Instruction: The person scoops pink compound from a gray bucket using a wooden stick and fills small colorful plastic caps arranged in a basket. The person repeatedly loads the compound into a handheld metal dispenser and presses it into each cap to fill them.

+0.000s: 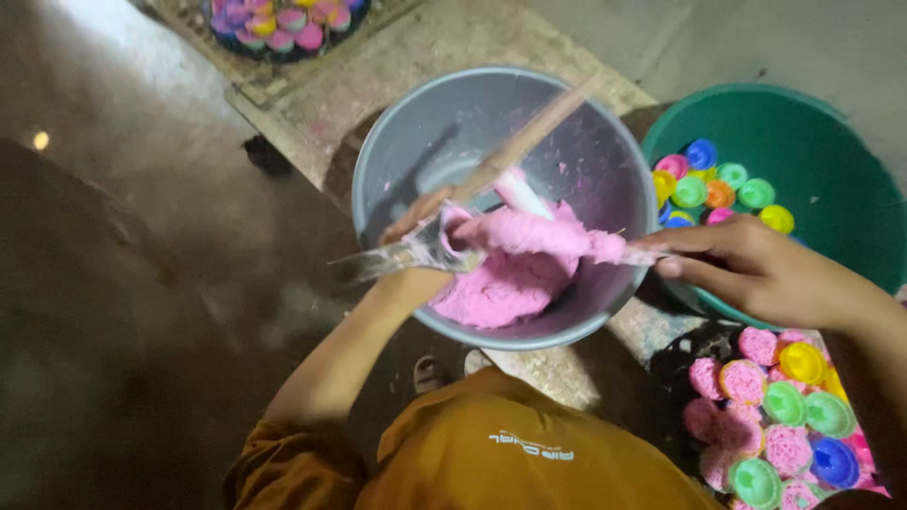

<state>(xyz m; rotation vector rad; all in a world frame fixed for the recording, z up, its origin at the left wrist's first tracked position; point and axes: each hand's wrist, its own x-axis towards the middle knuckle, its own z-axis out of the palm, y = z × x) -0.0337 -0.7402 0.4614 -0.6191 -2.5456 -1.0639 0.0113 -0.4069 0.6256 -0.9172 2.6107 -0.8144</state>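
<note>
Over grey basin (397,142), my left hand (420,212) clamped on small cup (453,241), pink dough (515,269) heaped below. Right hand (746,269) pinched on scraper blade (378,263) end. I judge: keep blade flat on rim, scrape slow, excess falls into basin. Green tub (831,161) of cups near.

Grey basin (605,142) holding bright pink dough (515,274), with pink flecks on its inner wall. Pale brown wooden stick (529,137) and a silvery blade (397,255), both smeared pink. Green tub (822,142) containing small moulds (718,184) in blue, green, orange, yellow and pink. Filled moulds (775,416) at lower right: pink, textured tops with green, yellow and blue cups among them. Mustard-brown shirt (510,453) bearing small white lettering. Floor (113,283) dark grey-brown, mottled.
</note>
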